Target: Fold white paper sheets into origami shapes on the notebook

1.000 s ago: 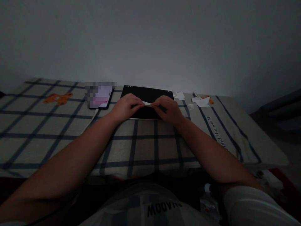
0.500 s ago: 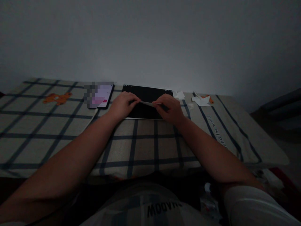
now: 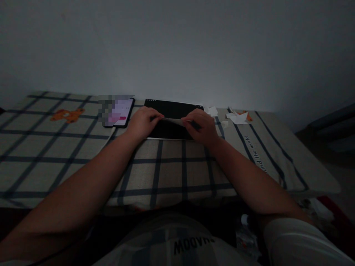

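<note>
A thin strip of white paper (image 3: pixel 173 120) is stretched between my two hands, seen nearly edge-on. My left hand (image 3: pixel 144 122) pinches its left end between thumb and forefinger. At the other end, my right hand (image 3: pixel 202 125) grips it with the fingertips. Both hands are above a black sheet (image 3: pixel 174 107) with rows of small white marks at its upper corners. Part of that sheet is hidden behind the hands.
A phone (image 3: pixel 124 112) with a lit screen and a white cable (image 3: pixel 107 139) lies left of the sheet. Folded white paper (image 3: pixel 237 118) and scraps (image 3: pixel 212 111) lie at right. A checked cloth (image 3: pixel 169 173) covers the table, which meets a wall (image 3: pixel 177 48). A plastic bottle (image 3: pixel 246 236) is below the edge.
My hands have drawn very slightly apart, and a little more of the paper shows between the fingertips. Otherwise the scene is the same, apart from a slight camera shift.
</note>
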A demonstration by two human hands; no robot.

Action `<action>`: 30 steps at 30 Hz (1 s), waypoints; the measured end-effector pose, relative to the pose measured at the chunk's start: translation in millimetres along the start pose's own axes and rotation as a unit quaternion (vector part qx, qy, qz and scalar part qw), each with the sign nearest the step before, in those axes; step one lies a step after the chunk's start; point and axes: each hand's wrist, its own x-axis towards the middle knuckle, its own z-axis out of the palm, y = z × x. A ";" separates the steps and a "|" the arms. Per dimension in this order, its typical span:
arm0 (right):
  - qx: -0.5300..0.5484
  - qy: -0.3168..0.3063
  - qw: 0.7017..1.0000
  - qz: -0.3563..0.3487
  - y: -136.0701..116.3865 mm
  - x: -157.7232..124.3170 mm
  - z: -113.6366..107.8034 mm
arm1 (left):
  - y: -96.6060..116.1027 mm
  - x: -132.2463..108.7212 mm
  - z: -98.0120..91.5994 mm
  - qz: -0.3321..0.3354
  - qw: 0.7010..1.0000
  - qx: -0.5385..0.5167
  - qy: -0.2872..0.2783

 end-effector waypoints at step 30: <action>0.002 -0.024 0.999 -0.047 3.1 -1.2 1.6 | 29.4 -5.5 -6.8 0.109 0.991 -0.055 -0.045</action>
